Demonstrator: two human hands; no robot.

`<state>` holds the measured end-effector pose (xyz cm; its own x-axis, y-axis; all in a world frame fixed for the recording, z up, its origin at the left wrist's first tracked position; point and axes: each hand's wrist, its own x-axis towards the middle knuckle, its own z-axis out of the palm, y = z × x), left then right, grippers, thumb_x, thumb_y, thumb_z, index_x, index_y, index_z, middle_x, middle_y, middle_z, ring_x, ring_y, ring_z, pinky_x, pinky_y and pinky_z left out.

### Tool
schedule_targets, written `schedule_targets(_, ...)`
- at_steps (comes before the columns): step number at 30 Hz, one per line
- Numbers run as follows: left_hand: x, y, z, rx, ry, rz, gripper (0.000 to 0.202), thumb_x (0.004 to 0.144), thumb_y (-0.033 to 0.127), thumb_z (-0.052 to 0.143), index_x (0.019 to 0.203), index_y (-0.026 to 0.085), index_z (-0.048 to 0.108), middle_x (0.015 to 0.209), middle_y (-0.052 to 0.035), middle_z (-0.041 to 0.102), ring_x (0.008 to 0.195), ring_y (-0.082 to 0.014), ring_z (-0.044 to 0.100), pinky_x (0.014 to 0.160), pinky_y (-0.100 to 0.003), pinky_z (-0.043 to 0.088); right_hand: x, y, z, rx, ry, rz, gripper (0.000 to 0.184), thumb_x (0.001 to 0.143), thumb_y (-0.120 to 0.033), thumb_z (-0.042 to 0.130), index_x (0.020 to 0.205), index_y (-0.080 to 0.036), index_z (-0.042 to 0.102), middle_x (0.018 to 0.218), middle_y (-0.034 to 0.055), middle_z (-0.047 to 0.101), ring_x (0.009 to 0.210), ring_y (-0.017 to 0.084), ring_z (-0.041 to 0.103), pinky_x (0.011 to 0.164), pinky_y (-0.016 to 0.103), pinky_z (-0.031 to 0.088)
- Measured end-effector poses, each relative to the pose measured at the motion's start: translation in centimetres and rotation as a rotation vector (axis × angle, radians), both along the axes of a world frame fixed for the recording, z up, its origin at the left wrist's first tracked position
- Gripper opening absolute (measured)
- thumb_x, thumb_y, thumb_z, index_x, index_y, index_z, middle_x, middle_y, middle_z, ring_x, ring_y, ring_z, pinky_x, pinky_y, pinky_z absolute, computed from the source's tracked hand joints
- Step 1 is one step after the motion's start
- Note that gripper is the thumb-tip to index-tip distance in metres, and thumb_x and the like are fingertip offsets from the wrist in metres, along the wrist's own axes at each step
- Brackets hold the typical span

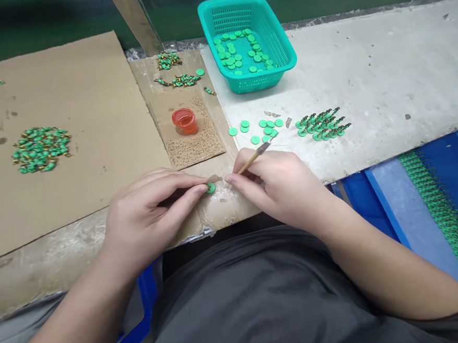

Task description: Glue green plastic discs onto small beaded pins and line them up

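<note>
My left hand (149,208) pinches a small green disc (211,188) by its edge between thumb and forefinger, just above the table's front edge. To its right, my right hand (277,184) is closed around a thin tool with a pale wooden handle (249,163). The tool's dark end points up and to the right, away from the disc. My right thumb and forefinger also meet near the disc; whether they pinch something small there I cannot make out. Loose green discs (268,130) lie beyond my right hand. Beside them, several discs (323,125) carry upright dark stems.
A red cup (185,121) of liquid stands on speckled cardboard (211,146). Behind are small green-and-gold parts (184,80) and a teal basket (289,57) holding discs. A larger pile of parts (41,149) lies left. Blue trays (388,202) sit below right, with many stemmed discs (444,214).
</note>
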<state>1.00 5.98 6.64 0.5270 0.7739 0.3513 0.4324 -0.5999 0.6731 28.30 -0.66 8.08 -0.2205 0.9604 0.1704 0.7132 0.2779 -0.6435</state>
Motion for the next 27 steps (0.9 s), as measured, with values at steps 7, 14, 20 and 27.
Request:
schedule_targets(7,0.0,-0.2,-0.2,-0.003,0.01,-0.003,0.015,0.116,0.042,0.088,0.11,0.032,0.098,0.108,0.0027,0.097,0.092,-0.0163,0.086,0.095,-0.03,0.068,-0.3,0.6,-0.3,0.042,0.025,0.072,0.032,0.13,-0.036,0.068,0.106,-0.022,0.084,0.102,0.0048,0.087,0.096,0.024,0.082,0.091,0.035,0.057)
schedule_targets(14,0.2,-1.4,0.0,-0.022,0.085,0.126,0.026,0.12,0.049,0.083,0.116,0.029,0.1,0.116,0.0013,0.098,0.099,-0.0152,0.088,0.097,-0.025,0.065,-2.4,1.7,-1.0,0.034,0.081,0.057,0.037,0.133,-0.039,0.064,0.107,-0.026,0.086,0.107,0.0009,0.086,0.097,0.021,0.083,0.096,0.034,0.063)
schedule_targets(20,0.4,-1.6,0.1,-0.029,0.083,0.129,0.024,0.12,0.045,0.084,0.117,0.028,0.1,0.116,0.0036,0.098,0.1,-0.0133,0.087,0.095,-0.022,0.062,-2.6,1.8,-0.9,-0.024,0.054,0.026,0.036,0.131,-0.039,0.069,0.1,-0.028,0.082,0.109,0.0021,0.088,0.103,0.023,0.087,0.098,0.036,0.065)
schedule_targets(27,0.3,-1.4,0.1,-0.028,0.085,0.125,0.029,0.119,0.05,0.081,0.114,0.028,0.1,0.113,0.0017,0.097,0.097,-0.0149,0.086,0.095,-0.024,0.063,-3.0,2.2,-0.9,0.019,0.091,0.087,0.029,0.129,-0.031,0.074,0.1,-0.027,0.078,0.109,0.0006,0.089,0.106,0.021,0.087,0.103,0.034,0.064)
